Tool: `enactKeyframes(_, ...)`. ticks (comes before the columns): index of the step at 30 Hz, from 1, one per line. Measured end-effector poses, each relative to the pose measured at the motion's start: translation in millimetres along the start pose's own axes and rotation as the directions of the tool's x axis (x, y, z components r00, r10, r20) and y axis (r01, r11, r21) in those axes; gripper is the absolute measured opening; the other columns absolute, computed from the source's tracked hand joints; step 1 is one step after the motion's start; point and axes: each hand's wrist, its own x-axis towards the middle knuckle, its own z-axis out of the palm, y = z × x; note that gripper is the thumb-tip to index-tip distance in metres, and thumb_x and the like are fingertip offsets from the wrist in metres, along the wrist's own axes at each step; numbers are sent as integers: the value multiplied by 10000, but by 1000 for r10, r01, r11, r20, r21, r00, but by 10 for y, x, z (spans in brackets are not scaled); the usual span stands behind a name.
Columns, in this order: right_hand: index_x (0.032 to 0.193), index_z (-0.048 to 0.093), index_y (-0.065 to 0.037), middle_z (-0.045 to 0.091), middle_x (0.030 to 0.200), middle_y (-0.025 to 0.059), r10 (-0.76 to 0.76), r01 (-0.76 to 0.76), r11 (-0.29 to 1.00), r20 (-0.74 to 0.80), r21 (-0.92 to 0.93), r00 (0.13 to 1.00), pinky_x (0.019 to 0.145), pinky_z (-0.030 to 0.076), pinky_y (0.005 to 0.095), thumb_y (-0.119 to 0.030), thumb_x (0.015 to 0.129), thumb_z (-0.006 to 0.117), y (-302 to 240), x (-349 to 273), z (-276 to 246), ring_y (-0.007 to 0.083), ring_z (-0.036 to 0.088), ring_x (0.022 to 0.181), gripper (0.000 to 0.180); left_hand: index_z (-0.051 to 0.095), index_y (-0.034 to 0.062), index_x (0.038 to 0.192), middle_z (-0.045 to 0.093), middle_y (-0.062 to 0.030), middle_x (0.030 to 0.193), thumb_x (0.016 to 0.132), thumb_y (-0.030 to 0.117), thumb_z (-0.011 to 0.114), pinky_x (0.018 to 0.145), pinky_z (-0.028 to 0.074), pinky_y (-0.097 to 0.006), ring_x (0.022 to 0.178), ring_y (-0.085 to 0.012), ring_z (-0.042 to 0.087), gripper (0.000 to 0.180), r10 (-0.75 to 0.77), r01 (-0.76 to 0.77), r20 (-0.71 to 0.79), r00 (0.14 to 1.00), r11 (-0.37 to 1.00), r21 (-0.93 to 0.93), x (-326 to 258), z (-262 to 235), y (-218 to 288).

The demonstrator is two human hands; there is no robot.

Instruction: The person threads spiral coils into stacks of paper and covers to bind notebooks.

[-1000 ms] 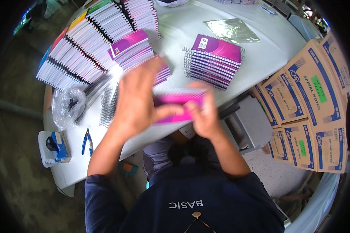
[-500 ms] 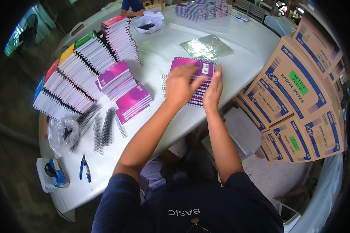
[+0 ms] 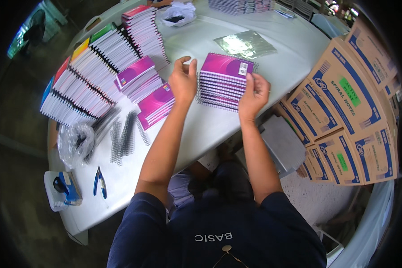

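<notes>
Head view: a white-covered worktop (image 3: 290, 67) spans the scene, one in number. Cardboard cartons (image 3: 348, 89), at least six, are piled to its right, presumably to leave its surface for the notebooks. Five rows of coil-bound notebooks (image 3: 82, 73) lean at the left, apparently sorted by cover colour: blue, red, yellow, green, reddish. One stack of purple spiral notebooks (image 3: 223, 67) sits on the worktop between the two hands, its layers too fine to count surely. Two purple piles (image 3: 136, 71) lie left of it.

The left hand (image 3: 184, 85) is just beside the stack, its grip released, fingers loosely curled. The right hand (image 3: 254, 96) has its thumb at the stack's right edge, perhaps to steady it; whether its grip is closed on anything, I cannot tell. Beyond lies one clear plastic sleeve (image 3: 248, 44). Loose spiral coils (image 3: 128, 134), several but overlapping, lie left within apparent easy reach, as does one pair of blue-handled pliers (image 3: 96, 182).
</notes>
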Motion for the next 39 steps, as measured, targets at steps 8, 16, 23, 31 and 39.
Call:
enactKeyframes(8, 1098, 564, -16, 589, 983, 75, 88, -164, 978, 455, 131, 886, 770, 437, 266, -62, 877, 571, -320, -927, -416, 129, 541, 813, 225, 578, 44, 1178, 597, -195, 1131, 857, 186, 595, 818, 488, -384, 996, -320, 604, 351, 379, -486, 335, 863, 439, 756, -566, -1301, -821)
enactKeyframes(16, 1146, 562, -22, 577, 1070, 133, -249, 175, 968, 643, 177, 724, 868, 412, 377, -28, 787, 619, -750, -1442, -84, 292, 551, 986, 364, 493, -39, 1257, 587, -174, 1164, 938, 120, 484, 954, 390, -310, 1097, -206, 532, 357, -78, 100, 185, 980, 989, -112, -1324, -1437, 55)
enactKeyframes(23, 1078, 600, 45, 645, 1012, 94, 215, -617, 786, 955, -44, 206, 815, 455, 253, -54, 844, 628, -611, -1110, -103, 113, 572, 931, 256, 485, 17, 1267, 543, -158, 1244, 799, -103, 459, 977, 394, -344, 1159, -265, 519, 484, -163, 211, 288, 944, 966, -147, -1195, -1621, -673)
enactKeyframes(31, 1116, 617, 34, 642, 1065, 85, 106, -602, 797, 970, 48, 218, 875, 449, 253, -9, 848, 606, -489, -1142, -74, 117, 573, 975, 272, 584, -20, 996, 605, -210, 1045, 856, 179, 456, 816, 482, -458, 916, -378, 618, 275, -178, 81, 3, 984, 458, 885, -490, -1994, -838)
enactKeyframes(39, 1139, 605, 19, 632, 1093, 69, 99, -617, 786, 975, 47, 199, 902, 433, 257, 16, 852, 584, -377, -1118, -32, 115, 558, 1003, 287, 556, 2, 1010, 492, -37, 687, 894, 215, 408, 579, 381, -282, 618, -132, 464, 284, -337, 314, 207, 918, 939, 136, -471, -2246, -768)
